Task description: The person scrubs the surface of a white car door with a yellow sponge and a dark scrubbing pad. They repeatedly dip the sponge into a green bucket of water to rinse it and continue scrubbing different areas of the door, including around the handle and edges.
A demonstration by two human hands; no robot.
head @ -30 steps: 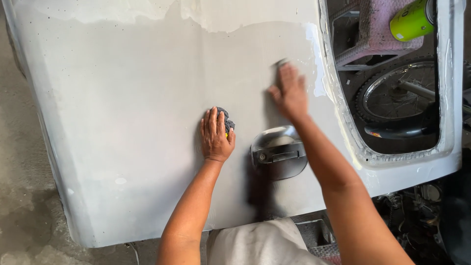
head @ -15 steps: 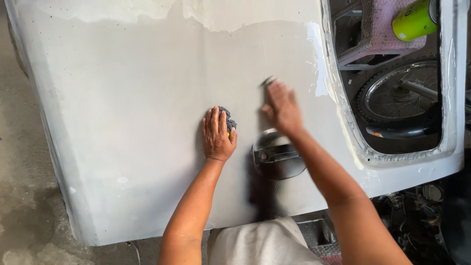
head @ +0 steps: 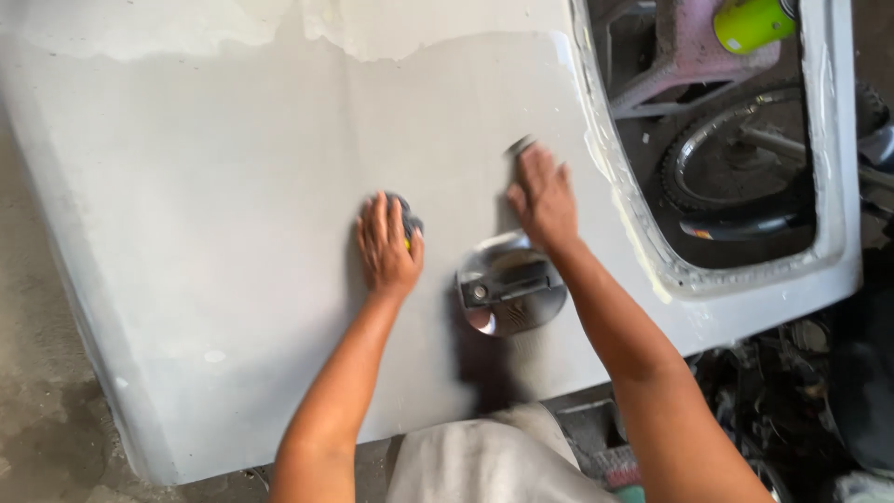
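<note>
A large grey primed car door panel (head: pixel 214 233) lies flat below me. My left hand (head: pixel 386 244) presses palm down on it, covering a small dark pad (head: pixel 410 224) with a bit of yellow showing. My right hand (head: pixel 543 200) lies flat on the panel further right, fingers over a dark piece of sanding sheet (head: pixel 519 146) that sticks out past the fingertips. Between my hands, slightly nearer me, sits the chrome door handle recess (head: pixel 510 289).
The window opening (head: pixel 843 270) at the right shows a wheel (head: pixel 736 177), a pink stool (head: pixel 689 51) and a yellow-green can (head: pixel 752 20) beneath. Concrete floor (head: pixel 37 419) lies to the left. Dark clutter (head: pixel 801 373) sits at lower right. Grey cloth (head: pixel 484 461) covers my lap.
My right hand has slid with the sanding sheet down and left along the panel toward the door handle. My left hand has stayed in place on the pad.
</note>
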